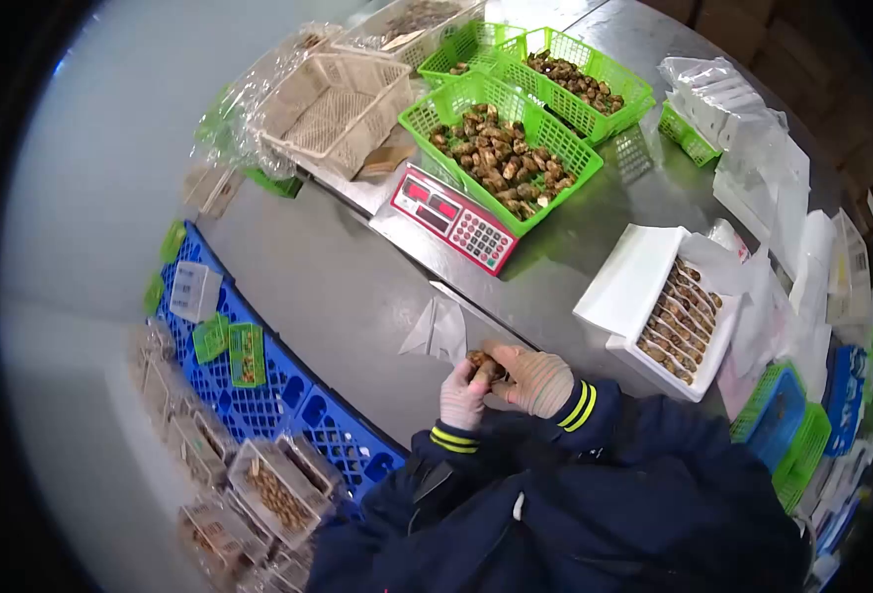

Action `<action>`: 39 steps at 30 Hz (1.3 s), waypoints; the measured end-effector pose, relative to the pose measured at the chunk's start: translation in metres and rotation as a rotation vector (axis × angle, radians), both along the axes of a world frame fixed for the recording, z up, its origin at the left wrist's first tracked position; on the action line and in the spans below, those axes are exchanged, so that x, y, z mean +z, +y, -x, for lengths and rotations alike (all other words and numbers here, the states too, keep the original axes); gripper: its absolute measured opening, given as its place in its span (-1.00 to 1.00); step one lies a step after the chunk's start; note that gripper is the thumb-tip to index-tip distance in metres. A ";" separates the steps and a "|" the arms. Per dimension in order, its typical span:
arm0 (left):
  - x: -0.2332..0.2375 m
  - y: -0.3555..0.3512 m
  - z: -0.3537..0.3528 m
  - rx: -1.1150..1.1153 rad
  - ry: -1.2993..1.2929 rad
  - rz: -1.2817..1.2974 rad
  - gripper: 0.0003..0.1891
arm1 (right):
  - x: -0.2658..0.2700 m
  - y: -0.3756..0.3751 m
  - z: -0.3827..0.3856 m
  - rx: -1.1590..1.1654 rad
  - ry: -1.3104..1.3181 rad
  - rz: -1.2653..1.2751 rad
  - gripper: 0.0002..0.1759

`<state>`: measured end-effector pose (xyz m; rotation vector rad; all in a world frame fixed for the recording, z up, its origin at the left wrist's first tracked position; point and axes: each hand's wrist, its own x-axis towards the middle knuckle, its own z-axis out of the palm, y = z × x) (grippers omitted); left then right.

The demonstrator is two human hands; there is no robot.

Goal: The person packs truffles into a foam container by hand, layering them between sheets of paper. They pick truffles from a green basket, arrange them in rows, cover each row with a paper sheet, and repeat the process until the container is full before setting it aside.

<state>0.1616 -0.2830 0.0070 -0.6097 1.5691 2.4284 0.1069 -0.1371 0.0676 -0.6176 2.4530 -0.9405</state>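
My left hand and my right hand, both in pale thin gloves, meet close to my body over the steel table. Between them is a small brown mushroom, and the fingers of both hands are closed around it. Part of it is hidden by my fingers. Just beyond my left hand lies a crumpled white sheet of paper. To the right of my hands stands a white foam box holding rows of brown mushrooms parted by white strips.
A red and white scale sits ahead, with a green basket of mushrooms on it. Behind are another green basket and a beige crate. Blue pallets and clear tubs are on the left.
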 end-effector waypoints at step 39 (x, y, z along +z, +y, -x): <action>0.049 -0.379 0.538 -0.151 0.174 0.251 -0.66 | 0.037 -0.089 0.654 -0.531 0.015 -0.026 -0.68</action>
